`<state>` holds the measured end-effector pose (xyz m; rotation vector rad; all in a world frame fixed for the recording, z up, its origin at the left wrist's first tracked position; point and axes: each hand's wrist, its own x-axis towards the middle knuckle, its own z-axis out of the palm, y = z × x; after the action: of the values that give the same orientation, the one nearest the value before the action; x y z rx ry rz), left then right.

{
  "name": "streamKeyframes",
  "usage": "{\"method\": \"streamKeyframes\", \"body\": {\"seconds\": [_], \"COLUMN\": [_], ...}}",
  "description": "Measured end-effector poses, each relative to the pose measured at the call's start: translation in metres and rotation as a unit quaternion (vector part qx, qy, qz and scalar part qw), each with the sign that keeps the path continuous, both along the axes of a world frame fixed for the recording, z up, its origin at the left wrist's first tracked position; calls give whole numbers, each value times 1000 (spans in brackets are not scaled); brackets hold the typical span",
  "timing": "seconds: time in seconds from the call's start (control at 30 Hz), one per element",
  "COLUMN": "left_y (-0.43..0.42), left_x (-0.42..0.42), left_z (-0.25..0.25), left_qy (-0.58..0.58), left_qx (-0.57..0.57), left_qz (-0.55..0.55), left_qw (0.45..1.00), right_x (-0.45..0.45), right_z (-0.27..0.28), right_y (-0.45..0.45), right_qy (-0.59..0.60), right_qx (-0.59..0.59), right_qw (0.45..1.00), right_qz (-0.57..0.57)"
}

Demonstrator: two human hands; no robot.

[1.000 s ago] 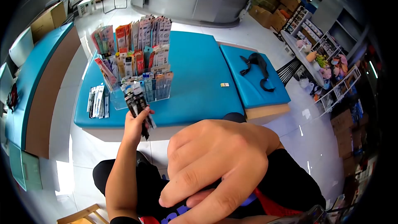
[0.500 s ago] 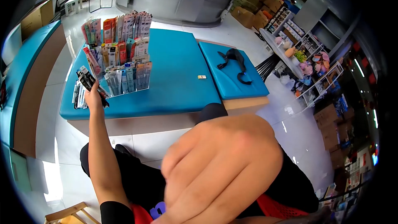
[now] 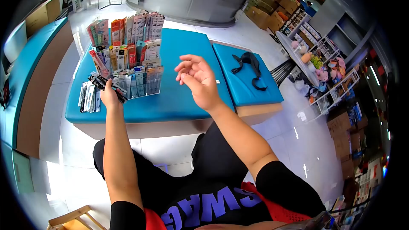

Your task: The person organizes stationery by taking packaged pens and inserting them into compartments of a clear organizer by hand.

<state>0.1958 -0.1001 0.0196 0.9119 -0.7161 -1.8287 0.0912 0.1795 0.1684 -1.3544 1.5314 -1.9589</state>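
Observation:
My left hand (image 3: 110, 97) is closed around a bundle of slim black pen packets (image 3: 98, 81), at the front left corner of a clear tiered display rack (image 3: 156, 86). The rack is filled with pens and slim packets in rows. More slim white and black packets (image 3: 87, 98) lie on the teal padded bench (image 3: 183, 42) just left of my left hand. My right hand (image 3: 199, 83) hovers above the bench, right of the rack, fingers loosely curled and apart, with nothing in it. A small pale item (image 3: 217, 81) rests on the bench beside my right wrist.
A black strap (image 3: 251, 66) lies on the smaller teal pad (image 3: 264, 93) at the right. Another teal bench (image 3: 36, 55) stands along the left. Beyond are a grey counter (image 3: 183, 0) and a round table (image 3: 294, 55) with plush toys. A wooden stool (image 3: 72, 219) is at lower left.
My right hand has moved from close before the camera, forward to above the bench, and its fingers have opened. My left hand keeps the packets, now tilted flatter.

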Motion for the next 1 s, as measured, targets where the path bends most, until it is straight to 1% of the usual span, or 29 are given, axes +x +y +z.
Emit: {"method": "streamKeyframes", "body": {"seconds": [0.1,0.17,0.23,0.37,0.5,0.6,0.7,0.8,0.87,1.0], "left_y": [-9,-14,-16,-33,-42,-50,-49,-44,-45,-44], "left_x": [-2,2,14,36,45,51,51,52,52,50], "left_z": [-7,-4,-1,-5,-23,-35,-37,-40,-43,-46], "left_qy": [-22,-41,-73,-104,-116,-135,-133,-134,-129,-124], "left_qx": [-22,-41,-58,-27,-27,-9,-23,-35,-36,-28], "left_qz": [75,109,122,16,-58,-86,-81,-81,-82,-74], "left_qw": [997,992,988,994,991,987,988,987,988,989], "right_x": [-56,-78,-80,-95,-95,-111,-112,-113,-115,-110], "right_z": [-90,-140,-176,-216,-211,-206,-207,-216,-223,-218], "right_y": [-35,-56,-62,-80,-101,-118,-129,-130,-131,-132], "right_qy": [-94,-108,-119,-122,-116,30,31,-4,-2,-13], "right_qx": [51,100,151,211,268,203,187,166,171,158], "right_qw": [989,982,973,964,952,978,981,986,985,987], "right_qz": [-105,-119,-131,-111,-88,39,42,31,24,23]}}
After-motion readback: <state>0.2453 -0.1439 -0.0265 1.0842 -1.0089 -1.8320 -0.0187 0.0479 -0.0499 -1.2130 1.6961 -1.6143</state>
